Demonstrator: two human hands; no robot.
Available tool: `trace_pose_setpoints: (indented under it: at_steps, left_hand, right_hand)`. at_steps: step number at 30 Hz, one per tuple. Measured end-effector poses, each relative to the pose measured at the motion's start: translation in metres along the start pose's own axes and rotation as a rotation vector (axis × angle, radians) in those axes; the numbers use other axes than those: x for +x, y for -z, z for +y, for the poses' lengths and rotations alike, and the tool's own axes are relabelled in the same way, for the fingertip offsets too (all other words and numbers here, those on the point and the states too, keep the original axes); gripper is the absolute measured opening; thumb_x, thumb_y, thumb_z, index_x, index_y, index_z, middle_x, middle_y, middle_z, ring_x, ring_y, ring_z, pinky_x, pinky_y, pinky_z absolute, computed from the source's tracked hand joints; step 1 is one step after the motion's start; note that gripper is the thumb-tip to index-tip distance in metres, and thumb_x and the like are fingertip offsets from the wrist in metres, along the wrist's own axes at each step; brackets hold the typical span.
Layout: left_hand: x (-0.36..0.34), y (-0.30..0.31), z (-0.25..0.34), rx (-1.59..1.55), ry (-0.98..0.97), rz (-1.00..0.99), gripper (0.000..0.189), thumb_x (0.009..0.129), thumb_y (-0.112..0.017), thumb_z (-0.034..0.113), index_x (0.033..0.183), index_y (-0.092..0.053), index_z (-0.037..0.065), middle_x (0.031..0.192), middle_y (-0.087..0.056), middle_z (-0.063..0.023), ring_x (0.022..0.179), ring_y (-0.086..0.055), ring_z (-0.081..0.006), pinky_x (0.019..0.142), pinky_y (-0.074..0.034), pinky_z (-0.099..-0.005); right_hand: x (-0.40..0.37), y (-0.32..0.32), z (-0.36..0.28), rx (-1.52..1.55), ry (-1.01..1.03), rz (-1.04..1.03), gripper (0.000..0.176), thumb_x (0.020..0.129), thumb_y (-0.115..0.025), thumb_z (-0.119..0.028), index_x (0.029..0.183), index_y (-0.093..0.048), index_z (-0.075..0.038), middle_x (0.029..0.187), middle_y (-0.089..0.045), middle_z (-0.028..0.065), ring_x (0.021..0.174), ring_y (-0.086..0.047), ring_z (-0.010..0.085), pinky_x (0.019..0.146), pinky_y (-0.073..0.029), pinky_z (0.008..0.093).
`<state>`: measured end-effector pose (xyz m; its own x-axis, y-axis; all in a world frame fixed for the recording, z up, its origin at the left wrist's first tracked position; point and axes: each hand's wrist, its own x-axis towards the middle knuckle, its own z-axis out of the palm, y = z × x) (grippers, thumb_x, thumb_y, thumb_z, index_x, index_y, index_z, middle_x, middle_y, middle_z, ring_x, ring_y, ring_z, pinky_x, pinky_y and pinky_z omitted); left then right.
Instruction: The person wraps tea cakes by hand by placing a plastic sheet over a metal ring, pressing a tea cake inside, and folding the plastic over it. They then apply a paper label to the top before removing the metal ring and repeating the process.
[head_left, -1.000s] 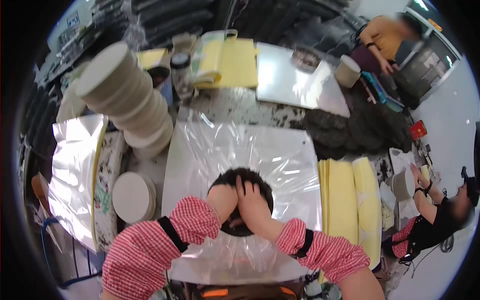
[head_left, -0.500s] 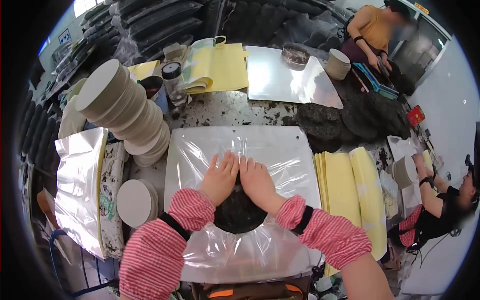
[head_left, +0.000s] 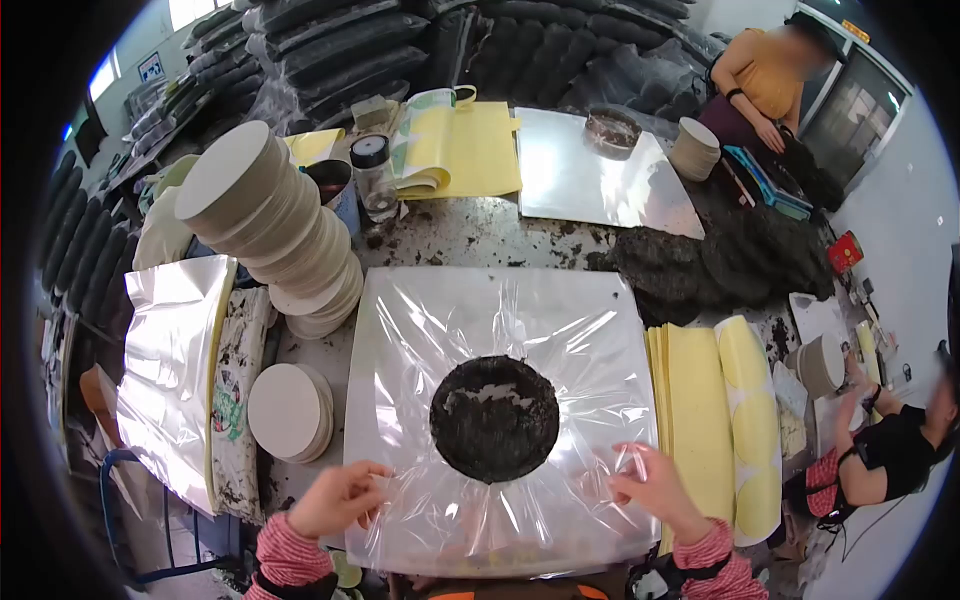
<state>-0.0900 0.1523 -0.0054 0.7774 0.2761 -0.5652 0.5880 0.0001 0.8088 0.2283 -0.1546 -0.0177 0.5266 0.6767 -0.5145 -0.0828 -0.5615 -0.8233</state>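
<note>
A round, dark pressed cake (head_left: 495, 420) lies in the middle of the clear plastic film (head_left: 590, 350), with creases radiating from it. The film covers a pale square board (head_left: 385, 300). My left hand (head_left: 342, 497) is by the film's lower left side, fingers bent and apart, with nothing visible in them. On the other side, my right hand (head_left: 662, 490) pinches the film near its right edge; shiny film shows at the fingertips. Both wrists have red checked sleeves.
Left stand stacks of round grey discs (head_left: 235, 190) and a pile of clear sheets (head_left: 175, 350). Yellow paper sheets (head_left: 692, 420) lie right. Dark fibrous clumps (head_left: 680, 265), a jar (head_left: 373, 175) and a metal sheet (head_left: 570, 165) are behind. Two people work at right.
Both hands have left the dark cake and moved apart, down toward the film's two sides. The cake's top is now uncovered. The view has shifted slightly.
</note>
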Motion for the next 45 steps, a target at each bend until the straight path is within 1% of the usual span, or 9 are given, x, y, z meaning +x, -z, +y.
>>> trace_pose_setpoints:
  at_steps: [4, 6, 10, 12, 16, 28, 36, 39, 45]
  left_hand:
    - [0.004, 0.022, -0.002, -0.728, -0.636, 0.489, 0.029, 0.097, -0.059, 0.015, 0.12, -0.059, -0.003, 0.085, -0.069, -0.0115, 0.073, -0.069, -0.0212, 0.064, -0.056, -0.0318]
    - [0.051, 0.024, -0.065, -0.014, -0.659, 0.589, 0.036, 0.092, -0.066, 0.02, 0.12, -0.06, -0.002, 0.092, -0.069, -0.0134, 0.083, -0.069, -0.0257, 0.073, -0.056, -0.0372]
    - [0.078, -0.02, -0.052, 0.907, -0.842, 0.706, 0.065, 0.072, -0.081, 0.042, 0.119, -0.062, 0.001, 0.119, -0.064, -0.0147, 0.122, -0.057, -0.0332, 0.101, -0.045, -0.0487]
    - [0.091, -0.042, -0.011, 0.87, -1.018, 0.597, 0.065, 0.069, -0.082, 0.048, 0.113, -0.064, 0.003, 0.122, -0.063, -0.014, 0.127, -0.055, -0.0318, 0.105, -0.042, -0.048]
    - [0.122, -0.073, 0.004, 0.802, -0.811, 0.415, 0.042, 0.077, -0.078, 0.042, 0.094, -0.062, 0.007, 0.106, -0.064, -0.0124, 0.105, -0.061, -0.0312, 0.105, -0.04, -0.0468]
    - [0.127, -0.064, 0.036, -0.049, -0.79, 0.576, 0.091, 0.065, -0.091, 0.022, 0.137, -0.042, -0.001, 0.136, -0.044, -0.0197, 0.12, -0.05, -0.033, 0.108, -0.037, -0.0439]
    - [0.151, -0.088, 0.04, 0.4, -0.92, 0.614, 0.065, 0.07, -0.086, 0.017, 0.125, -0.055, 0.0, 0.111, -0.062, -0.0194, 0.109, -0.061, -0.0377, 0.1, -0.045, -0.0468]
    - [0.145, -0.093, 0.044, 0.102, -0.647, 0.563, 0.071, 0.071, -0.087, 0.02, 0.129, -0.051, 0.0, 0.115, -0.06, -0.0159, 0.109, -0.061, -0.0318, 0.099, -0.046, -0.045]
    - [0.138, -0.079, 0.034, 0.034, -0.85, 0.642, 0.063, 0.071, -0.088, 0.026, 0.119, -0.055, 0.002, 0.109, -0.057, -0.0131, 0.106, -0.058, -0.0278, 0.099, -0.047, -0.043]
  right_hand:
    - [-0.006, 0.049, -0.029, 0.528, 0.435, 0.204, 0.034, 0.086, -0.068, 0.002, 0.119, -0.06, 0.003, 0.074, -0.064, 0.0051, 0.063, -0.064, 0.012, 0.058, -0.054, 0.0265]
    - [0.03, 0.065, 0.006, 0.79, 0.66, 0.284, 0.033, 0.084, -0.068, 0.003, 0.116, -0.062, 0.002, 0.077, -0.065, 0.0056, 0.065, -0.066, 0.0133, 0.06, -0.056, 0.0276]
    - [0.066, 0.019, 0.07, 0.309, 0.215, -0.095, 0.067, 0.083, -0.078, -0.018, 0.138, -0.046, 0.001, 0.131, -0.053, 0.0162, 0.107, -0.066, 0.0251, 0.09, -0.055, 0.0332]
    - [0.061, -0.049, 0.033, -0.54, 0.578, 0.183, 0.091, 0.08, -0.082, -0.029, 0.149, -0.031, 0.002, 0.148, -0.039, 0.017, 0.136, -0.046, 0.0278, 0.111, -0.04, 0.0356]
    - [0.062, -0.104, -0.004, 0.993, 0.266, -0.046, 0.128, 0.061, -0.093, -0.041, 0.153, -0.017, 0.004, 0.153, -0.036, 0.0206, 0.145, -0.03, 0.0304, 0.12, -0.025, 0.0361]
    - [0.095, -0.126, -0.034, -0.593, 0.91, 0.39, 0.049, 0.07, -0.067, -0.001, 0.118, -0.062, -0.003, 0.125, -0.06, 0.0151, 0.119, -0.055, 0.0361, 0.103, -0.043, 0.0439]
    - [0.133, -0.094, -0.044, 0.49, 0.713, 0.581, 0.033, 0.089, -0.059, -0.019, 0.117, -0.061, -0.002, 0.123, -0.059, 0.0173, 0.117, -0.057, 0.0342, 0.102, -0.043, 0.0402]
    - [0.163, -0.092, -0.079, 0.952, 0.36, 0.161, 0.037, 0.092, -0.057, -0.031, 0.116, -0.062, -0.003, 0.123, -0.06, 0.0193, 0.11, -0.061, 0.0332, 0.099, -0.046, 0.0405]
    - [0.142, -0.091, -0.051, -0.055, 1.293, -0.333, 0.025, 0.087, -0.064, -0.026, 0.099, -0.067, -0.004, 0.102, -0.068, 0.0126, 0.097, -0.066, 0.0298, 0.085, -0.053, 0.0412]
